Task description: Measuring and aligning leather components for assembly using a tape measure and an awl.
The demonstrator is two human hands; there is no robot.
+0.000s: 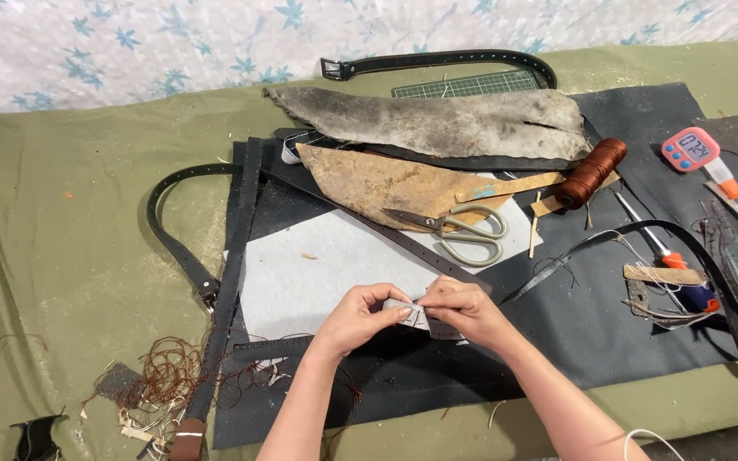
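Here, in the view from our head, we look down at our two hands over a dark leather sheet (608,333) on a green cloth (53,256). Our left hand (354,318) and our right hand (465,309) meet in the middle. Both pinch a small grey leather piece (412,312) between fingers and thumbs, so neither hand is loose. The little piece sits right between our fingertips, just above the dark sheet and near a pale grey sheet (318,273).

We think we are fitting or folding this small piece onto the end of a dark strap (444,329) that lies under our right hand. We cannot tell if a needle is in our fingers. The next move needs a steady, tight pinch so the piece does not slip.

Big scissors (459,230) lie just behind our hands on a brown hide (369,179). A spool of brown thread (591,172) lies further back on the right, and loose brown thread (168,371) is in a heap on the left.
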